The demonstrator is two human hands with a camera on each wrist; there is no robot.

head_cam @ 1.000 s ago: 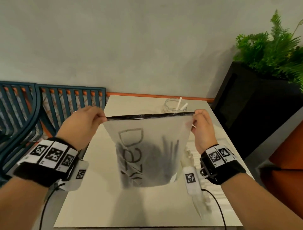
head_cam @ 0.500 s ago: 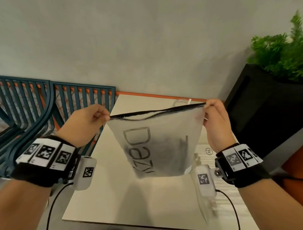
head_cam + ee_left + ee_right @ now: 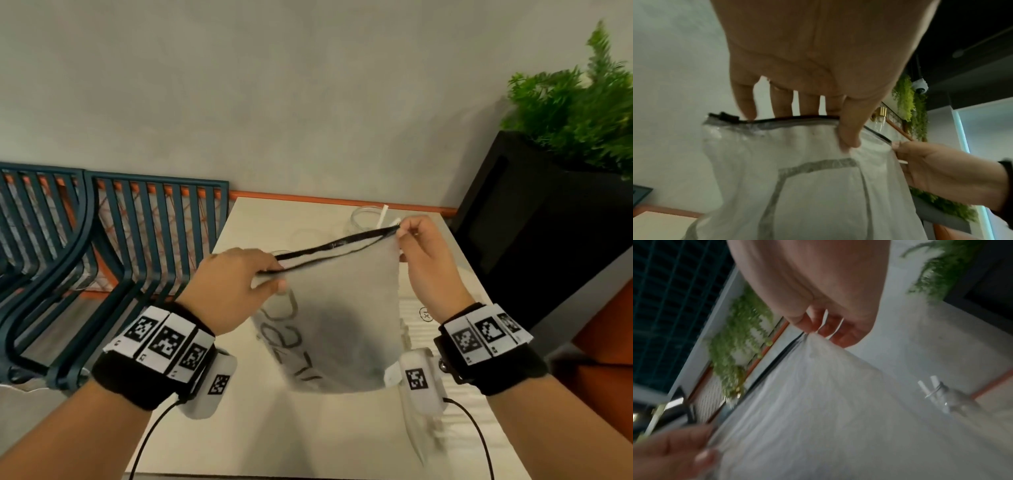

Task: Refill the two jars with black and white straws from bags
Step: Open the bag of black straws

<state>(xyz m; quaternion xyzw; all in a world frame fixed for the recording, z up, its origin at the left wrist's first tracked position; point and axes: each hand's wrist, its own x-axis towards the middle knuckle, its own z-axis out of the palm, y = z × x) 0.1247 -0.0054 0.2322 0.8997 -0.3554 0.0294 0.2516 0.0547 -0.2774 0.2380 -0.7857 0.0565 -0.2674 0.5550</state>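
Refilling looks barely begun: left hand [image 3: 233, 287] and right hand [image 3: 426, 253] each pinch the frosted bag [image 3: 339, 322] at its zip mouth, black straws [image 3: 346, 339] inside, the jar [image 3: 364, 219] beyond the right fingers holding few white straws [image 3: 383, 216].

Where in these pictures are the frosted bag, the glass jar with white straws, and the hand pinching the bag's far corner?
frosted bag [image 3: 342, 301], head view, on its front panel.
glass jar [image 3: 363, 219], head view, on its rim.
right hand [image 3: 428, 260], head view, on its back.

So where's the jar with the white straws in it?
In the head view the glass jar stands at the far end of the table, near the wall, just behind the right hand pinching the bag.
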